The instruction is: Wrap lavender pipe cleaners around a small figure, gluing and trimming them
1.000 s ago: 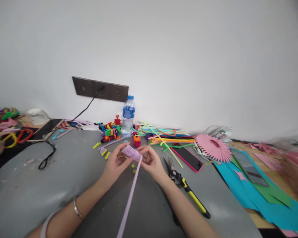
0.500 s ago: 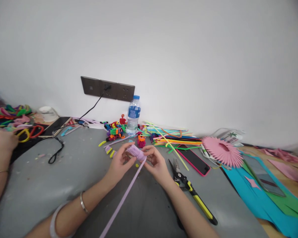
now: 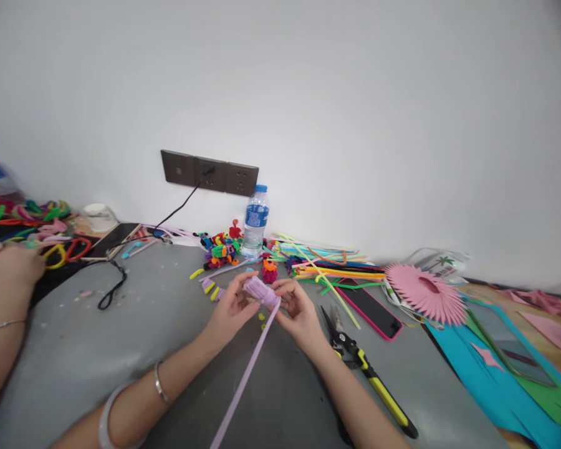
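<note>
Between my two hands sits a wound lilac pipe cleaner coil (image 3: 260,290), held a little above the grey table. My left hand (image 3: 235,307) pinches its left end, thumb below and fingers above. The fingers of my right hand (image 3: 298,308) close on the right end. From that end a long lilac tail (image 3: 245,377) runs down toward the bottom edge. Just behind the left fingers lie lilac and yellow pieces (image 3: 210,288). A red and orange pipe cleaner figure (image 3: 269,270) stands behind the coil.
Yellow-handled shears (image 3: 367,368) and a pink-cased phone (image 3: 371,308) lie right of my hands. A water bottle (image 3: 255,221) stands by the wall among colourful pipe cleaners (image 3: 336,265). A pleated pink paper ring (image 3: 425,293) is farther right. Another person's hand (image 3: 12,268) is at left.
The whole view has shifted slightly, so things appear a little farther right and lower. Both hands keep their hold on the coil. The other person's hand shows more fully.
</note>
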Tool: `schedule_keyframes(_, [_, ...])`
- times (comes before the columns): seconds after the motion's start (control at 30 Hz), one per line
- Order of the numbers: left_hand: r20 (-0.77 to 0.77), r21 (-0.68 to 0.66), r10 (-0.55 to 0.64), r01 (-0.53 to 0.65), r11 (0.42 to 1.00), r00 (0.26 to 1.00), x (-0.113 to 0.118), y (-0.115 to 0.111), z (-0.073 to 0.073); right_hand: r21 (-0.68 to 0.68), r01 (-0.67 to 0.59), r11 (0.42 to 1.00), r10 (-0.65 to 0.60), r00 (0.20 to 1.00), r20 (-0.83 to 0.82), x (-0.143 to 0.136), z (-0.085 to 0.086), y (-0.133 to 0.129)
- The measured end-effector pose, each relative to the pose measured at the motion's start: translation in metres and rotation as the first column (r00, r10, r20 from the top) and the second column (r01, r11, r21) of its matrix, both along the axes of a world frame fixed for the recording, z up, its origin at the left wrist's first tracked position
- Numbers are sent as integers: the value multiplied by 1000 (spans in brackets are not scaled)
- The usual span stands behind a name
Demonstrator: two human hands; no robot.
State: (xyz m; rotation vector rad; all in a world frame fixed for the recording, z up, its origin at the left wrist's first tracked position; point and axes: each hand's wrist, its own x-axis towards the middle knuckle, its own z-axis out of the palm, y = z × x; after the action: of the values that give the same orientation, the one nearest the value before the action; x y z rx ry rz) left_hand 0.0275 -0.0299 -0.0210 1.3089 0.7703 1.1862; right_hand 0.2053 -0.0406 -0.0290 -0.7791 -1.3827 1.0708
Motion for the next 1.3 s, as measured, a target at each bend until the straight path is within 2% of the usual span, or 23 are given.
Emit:
schedule_keyframes(0.2, [14, -23, 88, -88, 996, 996, -4, 2, 5, -48, 1, 999, -4, 998, -56, 3, 1, 0])
schedule_keyframes(0.4, [-112, 51, 261, -257, 965, 959, -17, 13, 5, -97, 48, 994, -61, 989, -135, 8, 1, 7])
schedule_keyframes(0.53, [-49, 41, 362, -361, 932, 931, -26, 25, 5, -154, 92, 984, -120, 976, -181, 10, 1, 11])
schedule_keyframes(0.63, [-28, 22, 396, -396, 918, 918, -31, 31, 5, -230, 102, 968, -152, 966, -210, 12, 3, 11])
schedule_keyframes(0.77, [-78, -7, 377, -379, 925, 923, -33, 31, 4, -283, 100, 954, -176, 951, -255, 13, 6, 9])
schedule_keyframes(1.03, [-147, 16, 354, -356, 934, 924, -30, 32, 4, -284, 100, 953, -191, 930, -312, 10, 7, 12])
schedule_keyframes(1.17, [-218, 50, 301, -297, 953, 928, -30, 32, 2, -290, 75, 954, -177, 922, -344, 8, 10, 13])
schedule_keyframes(1.3, [-216, 91, 268, -254, 963, 939, -29, 33, -1, -289, 57, 956, -157, 928, -338, 9, 11, 12])
